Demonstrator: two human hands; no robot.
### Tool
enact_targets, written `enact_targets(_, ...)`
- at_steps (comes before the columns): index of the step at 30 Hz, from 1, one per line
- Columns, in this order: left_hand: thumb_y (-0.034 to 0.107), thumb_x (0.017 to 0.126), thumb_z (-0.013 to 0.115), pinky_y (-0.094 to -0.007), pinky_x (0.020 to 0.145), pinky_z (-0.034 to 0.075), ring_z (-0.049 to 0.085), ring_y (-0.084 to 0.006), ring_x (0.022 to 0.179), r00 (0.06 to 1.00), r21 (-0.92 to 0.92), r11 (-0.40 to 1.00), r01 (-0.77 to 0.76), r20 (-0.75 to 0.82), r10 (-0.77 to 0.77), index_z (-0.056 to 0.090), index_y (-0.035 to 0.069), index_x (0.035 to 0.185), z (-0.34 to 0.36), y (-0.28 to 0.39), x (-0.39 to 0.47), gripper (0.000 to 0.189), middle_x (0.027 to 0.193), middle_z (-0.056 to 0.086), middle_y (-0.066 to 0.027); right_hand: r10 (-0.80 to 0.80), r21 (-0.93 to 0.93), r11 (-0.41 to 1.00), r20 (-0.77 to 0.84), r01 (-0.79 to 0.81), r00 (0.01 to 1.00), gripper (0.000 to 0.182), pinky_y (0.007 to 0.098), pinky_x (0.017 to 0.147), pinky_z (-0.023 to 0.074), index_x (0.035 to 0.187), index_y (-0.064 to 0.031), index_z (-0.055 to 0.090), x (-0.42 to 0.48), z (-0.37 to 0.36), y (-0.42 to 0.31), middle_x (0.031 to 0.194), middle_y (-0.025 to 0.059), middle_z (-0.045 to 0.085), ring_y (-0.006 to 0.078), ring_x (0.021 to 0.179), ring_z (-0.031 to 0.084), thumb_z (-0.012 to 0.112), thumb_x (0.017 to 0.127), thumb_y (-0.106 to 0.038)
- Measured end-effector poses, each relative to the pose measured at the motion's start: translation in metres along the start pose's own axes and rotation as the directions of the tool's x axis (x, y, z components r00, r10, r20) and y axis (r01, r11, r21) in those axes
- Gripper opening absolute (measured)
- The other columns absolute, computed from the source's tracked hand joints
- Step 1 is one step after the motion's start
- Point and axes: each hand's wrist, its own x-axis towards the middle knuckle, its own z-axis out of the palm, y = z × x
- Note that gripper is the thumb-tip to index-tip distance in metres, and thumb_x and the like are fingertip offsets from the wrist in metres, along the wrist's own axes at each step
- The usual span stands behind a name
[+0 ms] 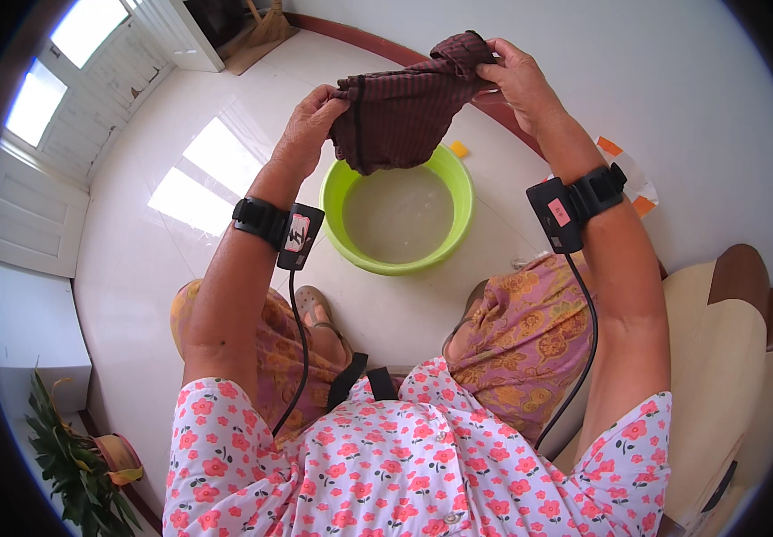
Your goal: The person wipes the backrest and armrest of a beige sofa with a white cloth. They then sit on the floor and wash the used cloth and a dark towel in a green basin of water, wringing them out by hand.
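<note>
A dark red and black striped cloth garment [403, 114] is stretched between my two hands, above the far rim of a lime-green plastic basin [393, 270]. Cloudy greyish water [400, 218] lies in the basin. My left hand [312, 124] pinches the garment's left edge, beside a dark seam. At the upper right, my right hand [517, 77] grips a bunched corner of the same cloth. Both forearms wear black strapped devices [301, 236] with cables.
Behind the basin is a small yellow object [459, 148] on the tiled floor. An orange and white bag [628, 174] leans by the wall. Cream cushioned seating [708, 376] stands at the right, a potted plant [118, 456] at lower left, a broom [269, 27] at the top.
</note>
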Motion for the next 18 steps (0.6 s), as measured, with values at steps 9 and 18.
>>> enact_targets(9, 0.012, 0.079, 0.054, -0.0246, 0.076, 0.042, 0.051, -0.0106, 0.085, 0.972, 0.184, 0.973, 0.140, 0.161, -0.170, 0.049, 0.001, 0.104, -0.015, -0.004, 0.005, 0.027, 0.091, 0.055, -0.0045, 0.153, 0.192, 0.976, -0.246, -0.107, 0.957, 0.028, 0.0271, 0.054, 0.0459, 0.092, 0.0015, 0.053, 0.016, 0.018, 0.025, 0.079, 0.0079, 0.056, 0.0144, 0.067, 0.054, 0.043, 0.066, 0.004)
enact_targets(18, 0.009, 0.070, 0.056, -0.0271, 0.074, 0.041, 0.050, -0.0152, 0.081, 0.911, 0.276, 0.907, 0.318, 0.176, -0.373, 0.051, 0.002, 0.101, -0.020, -0.036, 0.028, 0.033, 0.090, 0.053, -0.0063, 0.404, 0.160, 0.915, -0.338, -0.372, 0.850, 0.020, 0.0296, 0.062, 0.0433, 0.086, 0.0034, 0.055, -0.001, 0.011, 0.121, 0.077, 0.0138, 0.056, 0.0194, 0.070, 0.055, 0.049, 0.069, -0.006)
